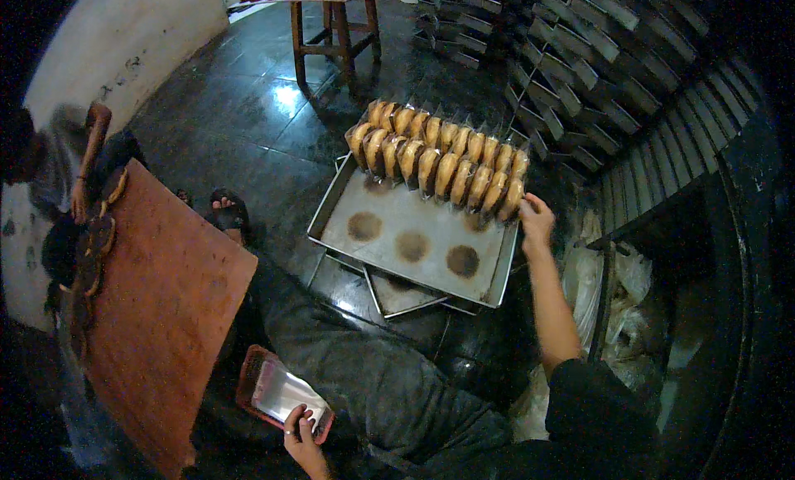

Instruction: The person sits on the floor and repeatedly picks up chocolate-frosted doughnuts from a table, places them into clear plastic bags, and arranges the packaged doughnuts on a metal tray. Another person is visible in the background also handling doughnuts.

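My right hand (538, 221) reaches far out and grips the round wrapped bread (512, 200) at the right end of the nearer row. Two rows of these golden, dark-sided breads in clear bags (451, 173) stand on edge along the far side of a metal baking tray (356, 254). Close to my lap, my left hand (306, 434) has its bent fingers in a small pink plastic tray (250, 372). The fingertips press on the clear plastic bags (281, 390) lying in it.
At left, a brown board (174, 314) has breads along its far edge, where another person's hand (79, 200) rests. More metal trays (393, 296) lie under the baking tray. A wooden stool (335, 49) stands behind; metal racks (571, 49) and plastic bags (629, 314) are at right.
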Demonstrator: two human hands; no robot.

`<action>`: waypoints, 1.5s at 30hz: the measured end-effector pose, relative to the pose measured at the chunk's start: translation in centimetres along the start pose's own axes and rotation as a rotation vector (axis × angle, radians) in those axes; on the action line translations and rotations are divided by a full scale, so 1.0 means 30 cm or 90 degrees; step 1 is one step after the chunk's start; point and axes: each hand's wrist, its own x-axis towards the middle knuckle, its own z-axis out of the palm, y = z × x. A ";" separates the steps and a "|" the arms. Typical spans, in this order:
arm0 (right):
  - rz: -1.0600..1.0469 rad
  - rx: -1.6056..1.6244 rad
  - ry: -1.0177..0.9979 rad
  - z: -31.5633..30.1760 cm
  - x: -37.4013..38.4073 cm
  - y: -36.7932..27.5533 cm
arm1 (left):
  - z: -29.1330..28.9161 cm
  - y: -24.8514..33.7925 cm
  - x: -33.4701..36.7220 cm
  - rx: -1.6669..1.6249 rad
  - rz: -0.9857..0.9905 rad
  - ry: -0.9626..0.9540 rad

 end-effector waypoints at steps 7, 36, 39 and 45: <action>-0.054 0.082 -0.121 -0.429 -0.042 0.062 | -0.069 -0.089 -0.028 -0.004 -0.044 0.022; 0.068 0.034 -0.688 0.685 0.018 -0.106 | -0.069 0.020 -0.037 0.039 -0.113 0.095; -0.014 -0.075 -0.856 0.727 -0.037 -0.103 | -0.085 -0.021 -0.043 0.049 -0.116 0.106; -0.247 -0.060 -0.827 1.009 0.004 -0.027 | -0.096 -0.073 -0.032 0.016 -0.125 0.091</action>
